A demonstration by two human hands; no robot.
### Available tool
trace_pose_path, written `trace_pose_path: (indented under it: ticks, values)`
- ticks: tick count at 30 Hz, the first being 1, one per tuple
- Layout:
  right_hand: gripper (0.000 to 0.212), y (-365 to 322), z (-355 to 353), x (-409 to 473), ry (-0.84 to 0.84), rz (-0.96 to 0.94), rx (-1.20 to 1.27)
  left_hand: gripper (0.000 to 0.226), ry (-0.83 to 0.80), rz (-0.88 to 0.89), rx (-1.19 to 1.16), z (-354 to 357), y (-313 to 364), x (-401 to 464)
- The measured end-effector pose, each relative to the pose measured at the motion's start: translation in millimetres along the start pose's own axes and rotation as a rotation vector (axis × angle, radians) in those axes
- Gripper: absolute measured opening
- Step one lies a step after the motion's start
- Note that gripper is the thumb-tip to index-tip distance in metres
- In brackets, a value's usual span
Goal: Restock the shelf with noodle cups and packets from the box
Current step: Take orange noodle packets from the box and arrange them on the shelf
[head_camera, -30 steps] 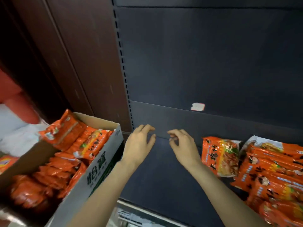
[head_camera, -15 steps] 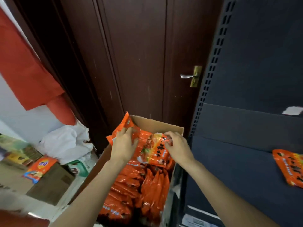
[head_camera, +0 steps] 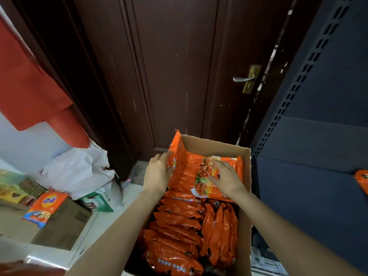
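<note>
An open cardboard box (head_camera: 216,144) stands on the floor against the dark shelf unit (head_camera: 310,198) and holds several orange noodle packets (head_camera: 179,226). My left hand (head_camera: 158,174) lies with straight fingers against the outer side of an upright packet (head_camera: 176,154) at the box's far left. My right hand (head_camera: 226,177) rests spread on the top packet (head_camera: 201,176), which lies flat across the far end. One orange packet (head_camera: 362,181) shows on the shelf at the right edge.
Behind the box is a brown door with a metal handle (head_camera: 244,78). To the left are a white plastic bag (head_camera: 79,172), a green-and-white bag, and a brown carton with an orange pack (head_camera: 46,208) on it. Red cloth (head_camera: 29,86) hangs at upper left.
My view swung left from the shelf to the box. Both hands left the bare shelf board and came down onto the packets at the box's far end.
</note>
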State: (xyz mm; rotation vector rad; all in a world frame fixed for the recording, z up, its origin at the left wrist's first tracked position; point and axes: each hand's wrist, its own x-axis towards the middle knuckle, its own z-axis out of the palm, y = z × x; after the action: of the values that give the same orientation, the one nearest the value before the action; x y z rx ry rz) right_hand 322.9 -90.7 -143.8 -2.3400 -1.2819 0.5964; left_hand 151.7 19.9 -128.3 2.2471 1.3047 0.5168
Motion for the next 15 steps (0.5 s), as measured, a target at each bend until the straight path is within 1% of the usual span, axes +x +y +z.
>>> trace_pose_path:
  ticks: [3, 5, 11, 13, 15]
  values:
    - [0.061, 6, -2, 8, 0.018, 0.007, -0.030, 0.039, 0.019, 0.149, -0.037, 1, 5, 0]
    - [0.062, 10, -4, 15, 0.039, 0.021, -0.052, 0.035, 0.027, 0.200, -0.053, 2, 9, 3]
    - [0.064, 22, -6, 36, -0.008, 0.089, -0.298, 0.032, -0.014, 0.134, -0.081, 12, 5, 15]
    - [0.058, 24, -5, 40, 0.018, 0.107, -0.326, 0.032, -0.020, 0.105, -0.089, 12, 1, 18]
    - [0.051, 24, -4, 43, 0.086, 0.123, -0.324, 0.033, -0.029, 0.085, -0.101, 10, -1, 20]
